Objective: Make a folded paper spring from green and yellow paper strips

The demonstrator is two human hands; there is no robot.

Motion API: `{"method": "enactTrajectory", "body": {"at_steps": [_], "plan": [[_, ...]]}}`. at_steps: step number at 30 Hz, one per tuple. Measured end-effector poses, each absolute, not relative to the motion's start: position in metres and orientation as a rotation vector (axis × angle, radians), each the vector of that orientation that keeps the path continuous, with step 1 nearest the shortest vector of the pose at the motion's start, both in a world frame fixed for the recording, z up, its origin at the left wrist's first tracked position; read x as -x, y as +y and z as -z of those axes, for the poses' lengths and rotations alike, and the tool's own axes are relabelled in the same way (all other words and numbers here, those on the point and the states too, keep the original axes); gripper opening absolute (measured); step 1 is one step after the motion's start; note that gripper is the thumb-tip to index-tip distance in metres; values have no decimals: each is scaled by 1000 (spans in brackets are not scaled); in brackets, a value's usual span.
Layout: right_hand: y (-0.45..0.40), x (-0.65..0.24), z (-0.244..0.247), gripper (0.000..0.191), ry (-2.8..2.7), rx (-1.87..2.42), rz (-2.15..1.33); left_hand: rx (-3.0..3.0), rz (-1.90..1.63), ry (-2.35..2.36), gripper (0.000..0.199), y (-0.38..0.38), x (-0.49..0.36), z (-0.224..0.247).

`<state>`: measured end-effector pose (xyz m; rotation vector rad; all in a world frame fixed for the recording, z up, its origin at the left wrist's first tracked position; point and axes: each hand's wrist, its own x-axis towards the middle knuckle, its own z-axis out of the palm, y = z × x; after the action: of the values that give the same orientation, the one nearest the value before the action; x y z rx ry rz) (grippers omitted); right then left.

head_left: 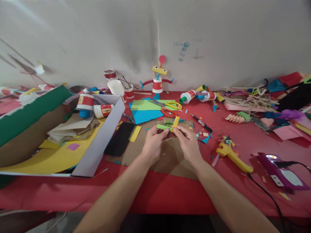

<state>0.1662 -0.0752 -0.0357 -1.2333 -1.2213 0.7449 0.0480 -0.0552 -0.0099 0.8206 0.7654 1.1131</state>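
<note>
Over the cardboard mat (136,155), my left hand (153,142) pinches a light green paper strip (162,127). My right hand (188,142) grips a yellow paper strip (176,121) that stands up at an angle to the green one. The two strips meet between my fingertips; whether they are joined there I cannot tell. Just behind them is a dark green accordion-folded paper spring (168,123); I cannot tell whether it lies on the mat or hangs from the strips. Both hands are closed, thumbs on top, close together.
Scissors (167,103) lie on coloured sheets behind my hands, before a standing paper-cup robot (157,85). At left are a phone (120,139) and an open box (97,152). At right lie a pen (201,123), a yellow glue gun (233,157) and a purple power strip (282,171).
</note>
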Motion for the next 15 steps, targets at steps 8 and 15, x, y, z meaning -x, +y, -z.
{"method": "enactTrajectory", "body": {"at_steps": [8,15], "plan": [[-76,-165,35,24,-1176,1230,-822,-835,-1123,756,19,-54,-48,20],[-74,-165,39,26,-1142,1260,-833,-778,-1128,753,20,-53,-48,21]]}}
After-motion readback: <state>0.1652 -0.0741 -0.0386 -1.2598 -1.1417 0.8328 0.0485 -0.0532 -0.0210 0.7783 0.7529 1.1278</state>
